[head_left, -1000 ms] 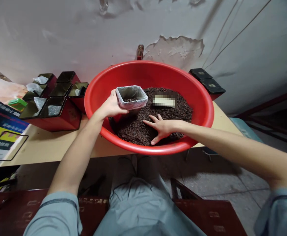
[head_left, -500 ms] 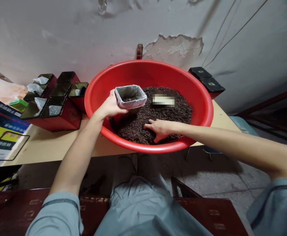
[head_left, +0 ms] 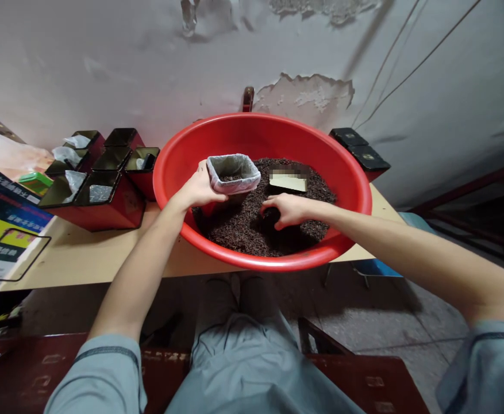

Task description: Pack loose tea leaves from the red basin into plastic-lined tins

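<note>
A big red basin on a pale table holds a heap of dark loose tea leaves. My left hand grips a small square tin lined with a clear plastic bag, held upright over the leaves near the basin's left wall. My right hand is lifted just off the heap, fingers curled round a clump of the dark leaves, a short way right of the tin. A pale card lies on the leaves behind my right hand.
Several open red tins, some with plastic liners, stand in a cluster left of the basin. Two dark lids sit at the back right. Printed boxes lie at the table's left edge. A peeling wall is close behind.
My right hand went from lying flat and spread on the leaves to closing on a handful and rising toward the tin. The left hand and tin stayed put.
</note>
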Demonstrator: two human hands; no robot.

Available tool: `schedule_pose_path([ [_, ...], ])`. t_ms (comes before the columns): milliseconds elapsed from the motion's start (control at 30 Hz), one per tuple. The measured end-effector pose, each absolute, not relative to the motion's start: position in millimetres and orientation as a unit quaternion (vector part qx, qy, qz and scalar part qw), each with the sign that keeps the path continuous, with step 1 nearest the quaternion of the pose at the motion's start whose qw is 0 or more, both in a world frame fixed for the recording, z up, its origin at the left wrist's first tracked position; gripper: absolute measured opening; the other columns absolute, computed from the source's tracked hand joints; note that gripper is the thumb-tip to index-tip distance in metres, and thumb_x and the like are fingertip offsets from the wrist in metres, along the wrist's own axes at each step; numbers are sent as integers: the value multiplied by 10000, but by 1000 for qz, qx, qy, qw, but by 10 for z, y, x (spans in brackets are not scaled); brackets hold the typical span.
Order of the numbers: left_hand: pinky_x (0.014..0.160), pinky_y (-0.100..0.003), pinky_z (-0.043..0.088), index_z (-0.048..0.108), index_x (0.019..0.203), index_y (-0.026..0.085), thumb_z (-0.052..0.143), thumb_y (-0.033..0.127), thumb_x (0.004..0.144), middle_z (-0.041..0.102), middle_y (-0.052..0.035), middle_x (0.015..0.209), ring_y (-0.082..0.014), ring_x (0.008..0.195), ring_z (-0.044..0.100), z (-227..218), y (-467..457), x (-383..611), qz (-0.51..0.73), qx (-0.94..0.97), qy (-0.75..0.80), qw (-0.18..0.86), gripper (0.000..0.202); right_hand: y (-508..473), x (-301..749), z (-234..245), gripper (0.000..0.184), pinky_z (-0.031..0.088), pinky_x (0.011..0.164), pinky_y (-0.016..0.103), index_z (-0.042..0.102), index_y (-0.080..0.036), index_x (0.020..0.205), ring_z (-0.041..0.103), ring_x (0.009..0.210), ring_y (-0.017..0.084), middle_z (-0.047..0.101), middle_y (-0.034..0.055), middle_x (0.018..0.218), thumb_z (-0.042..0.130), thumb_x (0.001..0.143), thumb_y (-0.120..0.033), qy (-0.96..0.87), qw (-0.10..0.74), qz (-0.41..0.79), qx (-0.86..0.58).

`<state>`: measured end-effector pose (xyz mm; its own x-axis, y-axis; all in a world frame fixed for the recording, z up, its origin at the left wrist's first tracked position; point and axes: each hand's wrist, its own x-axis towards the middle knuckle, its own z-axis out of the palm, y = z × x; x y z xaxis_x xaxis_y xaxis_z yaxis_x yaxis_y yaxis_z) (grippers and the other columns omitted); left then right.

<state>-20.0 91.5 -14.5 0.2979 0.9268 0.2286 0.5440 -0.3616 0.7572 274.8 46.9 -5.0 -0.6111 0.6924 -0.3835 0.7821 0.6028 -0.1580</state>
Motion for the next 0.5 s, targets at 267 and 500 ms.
schedule_pose_path([
  [267, 1297, -540, 357, 430, 1444, 117, 969, 273, 482, 466, -221, 1526, -418, 1485, 491, -75, 874, -166, 335, 749, 496, 285, 1113, 911, 2853, 933, 552, 562, 908, 353, 742, -267, 1280, 714, 1038, 255, 769, 30, 1183, 802, 733, -295, 898, 20, -91, 431],
  [500, 1231, -551, 458, 521, 1391, 148, 933, 253, 519, 614, -165, 1436, -389, 1397, 594, 39, 762, -129, 371, 755, 436, 320, 970, 1330, 2193, 1432, 500, 537, 949, 349, 757, -186, 1286, 725, 1080, 221, 767, 4, 1187, 791, 851, -430, 937, -37, -14, 346],
])
